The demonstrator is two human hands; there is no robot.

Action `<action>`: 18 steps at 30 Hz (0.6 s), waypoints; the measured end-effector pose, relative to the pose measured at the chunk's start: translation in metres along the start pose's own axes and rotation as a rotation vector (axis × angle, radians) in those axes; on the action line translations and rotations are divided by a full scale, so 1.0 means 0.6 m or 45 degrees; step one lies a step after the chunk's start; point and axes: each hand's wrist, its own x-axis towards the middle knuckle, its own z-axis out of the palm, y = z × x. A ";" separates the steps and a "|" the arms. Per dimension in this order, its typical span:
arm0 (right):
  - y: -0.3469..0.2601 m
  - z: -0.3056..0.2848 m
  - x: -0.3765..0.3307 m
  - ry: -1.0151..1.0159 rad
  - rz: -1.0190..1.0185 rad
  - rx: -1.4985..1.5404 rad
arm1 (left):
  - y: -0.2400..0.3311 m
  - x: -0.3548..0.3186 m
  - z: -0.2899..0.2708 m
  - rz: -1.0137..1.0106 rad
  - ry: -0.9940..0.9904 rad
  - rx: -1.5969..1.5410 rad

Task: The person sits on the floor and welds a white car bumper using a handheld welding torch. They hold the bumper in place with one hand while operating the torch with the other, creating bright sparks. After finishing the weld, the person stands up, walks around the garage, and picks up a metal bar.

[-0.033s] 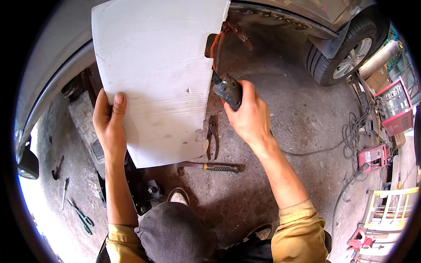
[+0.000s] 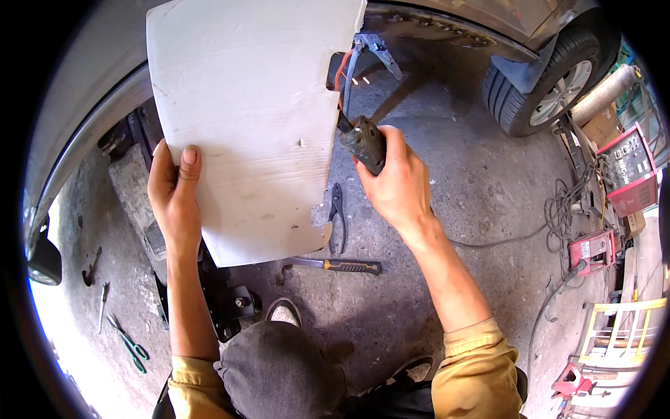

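My left hand grips the left edge of a large white cardboard sheet, thumb on its face and fingers behind. In my right hand is the dark ribbed handle of a welding torch, beside the sheet's notched right edge. The torch's front end passes behind the cardboard, so its tip is hidden. Past the notch, an orange cable and a metal tool or stand show, lit blue, with small bright sparks nearby. Pliers and a hammer lie on the floor below the torch.
A car body with a wheel stands ahead; another grey panel curves along the left. On the right are red machines and coiled black cables. Green-handled snips and other hand tools lie at left.
A blue-violet glow now lights the floor, wheel and metal tool beyond the cardboard, with bright sparks and sharp shadows. My hands, sheet and torch stay almost in place.
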 end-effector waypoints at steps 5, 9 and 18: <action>0.003 0.004 -0.004 0.015 -0.039 0.027 | -0.006 -0.006 -0.003 -0.033 0.058 -0.141; 0.008 0.002 -0.006 0.008 -0.012 0.004 | -0.035 -0.005 -0.026 -0.070 0.117 -0.205; 0.001 0.005 -0.007 -0.002 0.054 0.046 | -0.048 -0.010 -0.032 -0.102 0.151 -0.127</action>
